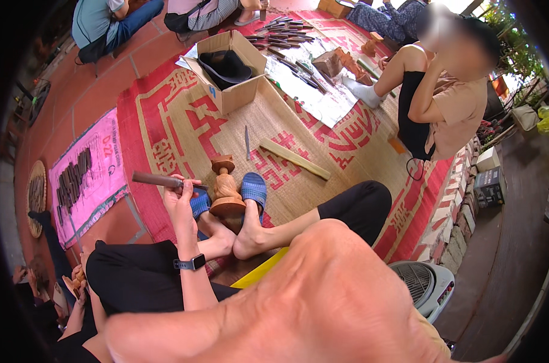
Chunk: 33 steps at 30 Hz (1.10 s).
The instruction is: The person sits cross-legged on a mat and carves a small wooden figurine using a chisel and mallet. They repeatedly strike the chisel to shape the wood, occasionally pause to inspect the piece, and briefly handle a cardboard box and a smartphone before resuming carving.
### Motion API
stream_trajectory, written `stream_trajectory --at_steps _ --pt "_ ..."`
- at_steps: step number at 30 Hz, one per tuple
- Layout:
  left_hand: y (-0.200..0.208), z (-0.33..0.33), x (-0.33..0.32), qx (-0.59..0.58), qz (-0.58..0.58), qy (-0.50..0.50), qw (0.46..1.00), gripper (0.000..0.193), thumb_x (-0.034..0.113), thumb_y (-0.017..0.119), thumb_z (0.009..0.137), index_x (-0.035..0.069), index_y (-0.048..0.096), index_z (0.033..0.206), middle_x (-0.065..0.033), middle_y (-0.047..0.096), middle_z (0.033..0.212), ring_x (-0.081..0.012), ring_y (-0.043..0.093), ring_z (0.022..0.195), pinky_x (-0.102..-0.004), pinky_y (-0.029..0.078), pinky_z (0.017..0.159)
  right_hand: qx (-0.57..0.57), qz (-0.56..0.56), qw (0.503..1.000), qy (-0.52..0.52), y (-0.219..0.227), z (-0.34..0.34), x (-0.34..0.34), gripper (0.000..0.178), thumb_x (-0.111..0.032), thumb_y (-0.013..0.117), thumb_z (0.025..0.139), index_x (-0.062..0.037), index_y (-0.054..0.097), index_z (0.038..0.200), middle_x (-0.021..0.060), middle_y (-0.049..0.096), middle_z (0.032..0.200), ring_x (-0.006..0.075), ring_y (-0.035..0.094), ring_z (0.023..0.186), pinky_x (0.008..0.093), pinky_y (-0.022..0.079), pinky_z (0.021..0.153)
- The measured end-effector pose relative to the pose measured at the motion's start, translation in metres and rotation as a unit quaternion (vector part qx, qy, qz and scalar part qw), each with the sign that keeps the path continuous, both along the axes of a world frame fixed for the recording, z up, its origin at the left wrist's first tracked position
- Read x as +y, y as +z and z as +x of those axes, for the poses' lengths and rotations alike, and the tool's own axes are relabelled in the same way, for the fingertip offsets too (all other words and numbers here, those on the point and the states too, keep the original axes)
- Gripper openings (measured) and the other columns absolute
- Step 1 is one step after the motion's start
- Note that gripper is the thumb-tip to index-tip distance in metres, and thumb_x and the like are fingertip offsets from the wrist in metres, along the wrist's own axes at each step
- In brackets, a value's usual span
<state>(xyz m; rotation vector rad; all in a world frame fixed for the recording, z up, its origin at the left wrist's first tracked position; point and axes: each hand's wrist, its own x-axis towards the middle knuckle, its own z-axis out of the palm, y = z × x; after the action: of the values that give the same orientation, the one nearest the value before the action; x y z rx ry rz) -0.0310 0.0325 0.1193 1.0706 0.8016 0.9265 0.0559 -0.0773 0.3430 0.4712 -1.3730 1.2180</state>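
My left hand (181,202), with a dark watch (191,262) on its wrist, is closed round a chisel with a dark brown wooden handle (156,179). The handle points left; the other end is partly hidden by the fingers. Just right of that hand, a carved reddish wood piece (227,186) stands upright between my feet in blue slippers (254,189). A large blurred arm or hand, apparently my right hand (323,290), fills the lower middle close to the camera. Its fingers cannot be made out.
Ahead on the red-patterned mat lie a wooden strip (295,159), a slim blade (247,143) and a cardboard box (231,69). Many tools (280,33) lie beyond. A pink sheet (90,175) bears dark tools. A person (450,97) sits at right, near a fan (422,287).
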Motion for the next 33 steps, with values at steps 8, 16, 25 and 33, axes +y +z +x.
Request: stream_trajectory --at_steps 8,16,25,33 --pt "-0.002 0.003 -0.001 0.011 -0.001 -0.007 1.0 0.013 0.006 0.058 0.094 0.008 0.051 0.105 -0.0047 0.064 0.087 -0.0124 0.064 0.083 -0.0221 0.048 0.064 -0.014 -0.02 1.0 0.005 0.0 0.01 -0.008 0.039 -0.038 0.06 0.089 -0.0006 0.058 0.098 0.0072 0.059 0.094 0.0146 0.054 0.086 0.0274 0.043 0.075" --pt "-0.036 -0.001 0.007 0.02 -0.043 0.004 0.999 0.016 0.004 0.059 0.092 0.008 0.048 0.104 -0.0016 0.057 0.085 -0.0126 0.065 0.082 -0.0214 0.047 0.062 -0.292 -0.266 0.876 -0.275 -0.041 0.106 0.013 0.023 -0.019 0.071 0.085 -0.0009 0.058 0.092 0.0041 0.06 0.088 0.0121 0.054 0.081 0.0257 0.044 0.07" --pt "-0.012 0.013 0.001 0.015 -0.015 0.005 1.0 0.015 0.001 0.059 0.091 0.007 0.051 0.102 -0.0015 0.059 0.083 -0.0106 0.064 0.08 -0.0212 0.044 0.062 -0.666 -0.387 0.28 -0.573 -0.317 0.255 -0.058 0.038 -0.024 0.076 0.077 -0.0104 0.059 0.109 0.0153 0.06 0.102 0.0328 0.057 0.105 0.0444 0.048 0.085" --pt "-0.013 0.0 0.01 0.064 0.064 0.002 0.996 0.014 0.001 0.06 0.09 0.004 0.052 0.101 -0.0074 0.065 0.084 -0.0131 0.065 0.079 -0.0224 0.047 0.064 -0.734 -0.4 0.12 -0.535 -0.393 0.268 -0.069 0.09 -0.029 0.086 0.063 -0.0081 0.035 0.134 0.0164 0.05 0.127 0.0354 0.047 0.12 0.0477 0.045 0.094"
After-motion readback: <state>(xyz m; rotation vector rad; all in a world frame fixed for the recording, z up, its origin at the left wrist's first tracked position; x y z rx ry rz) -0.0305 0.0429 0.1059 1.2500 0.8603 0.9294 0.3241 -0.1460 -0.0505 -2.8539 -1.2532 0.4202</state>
